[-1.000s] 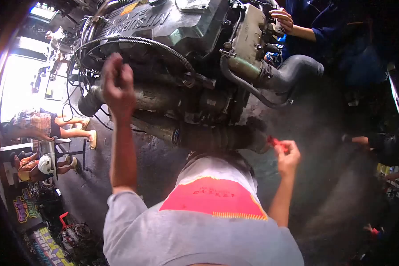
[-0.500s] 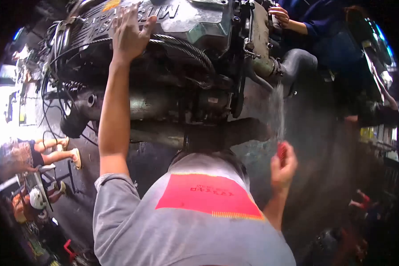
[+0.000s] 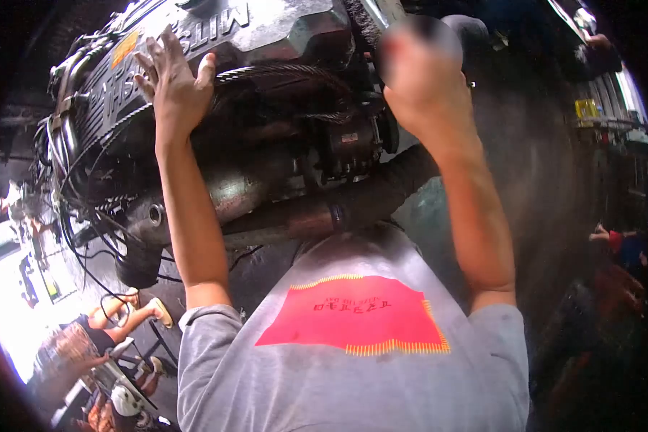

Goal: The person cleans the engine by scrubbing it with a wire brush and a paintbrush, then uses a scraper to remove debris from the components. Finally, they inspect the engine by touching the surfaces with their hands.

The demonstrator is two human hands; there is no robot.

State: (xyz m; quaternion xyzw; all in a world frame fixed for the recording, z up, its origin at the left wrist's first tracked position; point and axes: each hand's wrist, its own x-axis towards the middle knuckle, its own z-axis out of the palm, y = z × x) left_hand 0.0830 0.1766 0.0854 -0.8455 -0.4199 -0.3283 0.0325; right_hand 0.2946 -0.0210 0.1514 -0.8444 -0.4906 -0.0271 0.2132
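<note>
My left hand (image 3: 178,90) has its fingers spread over the near edge of the grey engine cover (image 3: 295,29) with raised lettering; nothing is in it. At the engine's right end, by the grey bent pipe (image 3: 471,30), my right hand (image 3: 428,90) is closed. A blurred patch covers its fingers, and a bit of a small red object (image 3: 393,50) shows there. A twisted steel cable (image 3: 281,70) runs along the engine below the cover.
A large dark pipe (image 3: 381,183) crosses between the engine and my body. Loose black cables hang at the left. A person with bare legs (image 3: 133,320) is at the lower left. A yellow object (image 3: 587,108) stands on a shelf at the right.
My right hand has risen from beside my body to the engine's right end. The view has shifted. The pale spray below the pipe and the co-worker's hand no longer show.
</note>
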